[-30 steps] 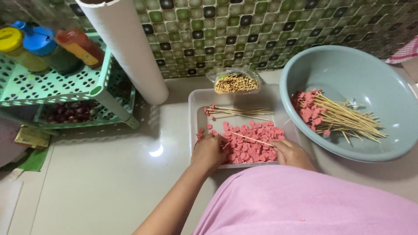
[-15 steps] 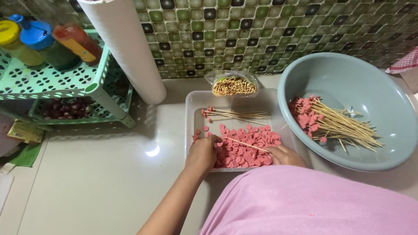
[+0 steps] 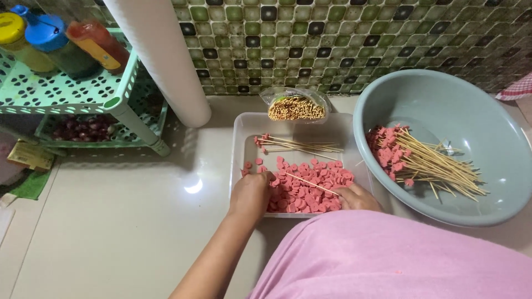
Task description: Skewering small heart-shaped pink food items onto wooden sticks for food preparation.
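The right hand [image 3: 357, 196] pinches the near end of one thin wooden skewer [image 3: 310, 184], which lies slanted across a heap of pink sausage slices [image 3: 310, 188]; its fingers are closed on the stick. The left hand [image 3: 250, 194] rests palm down on the left edge of the same heap, fingers curled among the slices; whether it pinches one cannot be told. The slices are small, flat, round discs, too many to count, spread over the near half of one shallow rectangular white plastic tray [image 3: 239, 141]. At the tray's far side lies a small bundle of loaded skewers [image 3: 293, 145], their exact number unclear. Just beyond the tray stands one clear bag of bare skewers [image 3: 295, 108], seen end-on. To the right, touching the tray, sits one round grey-blue plastic basin [image 3: 443, 99] holding a pile of finished skewers [image 3: 426, 163], pink ends pointing left. At far left stands one green perforated plastic rack [image 3: 72, 91] bearing three bottles [image 3: 55, 41]. One white cylindrical pipe [image 3: 160, 61] rises beside it. A pink cloth [image 3: 399, 257] fills the near right.
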